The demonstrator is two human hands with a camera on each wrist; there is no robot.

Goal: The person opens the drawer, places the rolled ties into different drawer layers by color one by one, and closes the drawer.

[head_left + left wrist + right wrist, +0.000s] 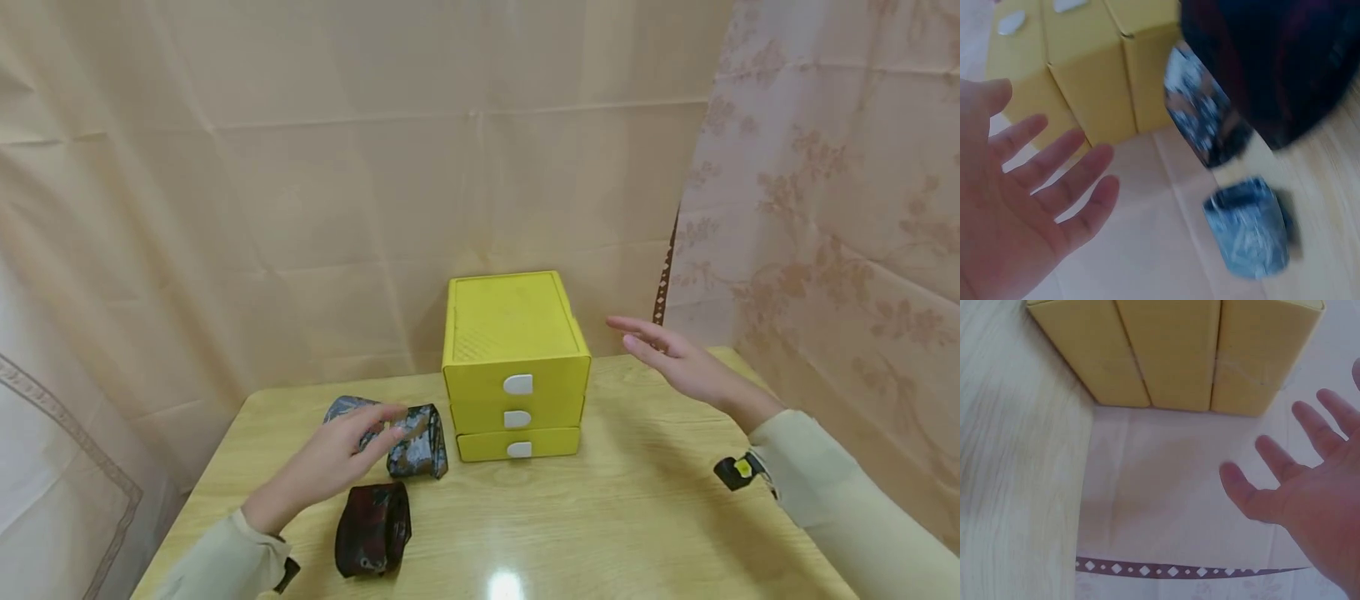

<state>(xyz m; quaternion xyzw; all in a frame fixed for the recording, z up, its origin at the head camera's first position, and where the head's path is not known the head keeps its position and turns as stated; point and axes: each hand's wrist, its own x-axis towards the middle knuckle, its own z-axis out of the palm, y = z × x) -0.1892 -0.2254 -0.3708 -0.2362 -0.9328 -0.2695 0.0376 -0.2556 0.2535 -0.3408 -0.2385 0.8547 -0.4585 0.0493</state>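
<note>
My left hand [330,457] is held over the left side of the table, its fingers extended and nothing in them. In the head view it partly covers two rolled-up patterned cloths: a grey-blue and brown roll [417,450] and a bluish roll [347,406] behind it. Nearer to me lies a dark red and black roll [372,531], resembling a rolled necktie. The left wrist view shows the bluish roll [1249,231] apart from the others. My right hand [690,371] hovers with spread, empty fingers to the right of a yellow three-drawer box [517,321].
The box's drawers have white tabs [517,384] on their fronts and all sit closed. It stands near the back of the light wooden table [510,517]. A beige curtain [337,208] hangs right behind, and a floral curtain [840,208] borders the right side.
</note>
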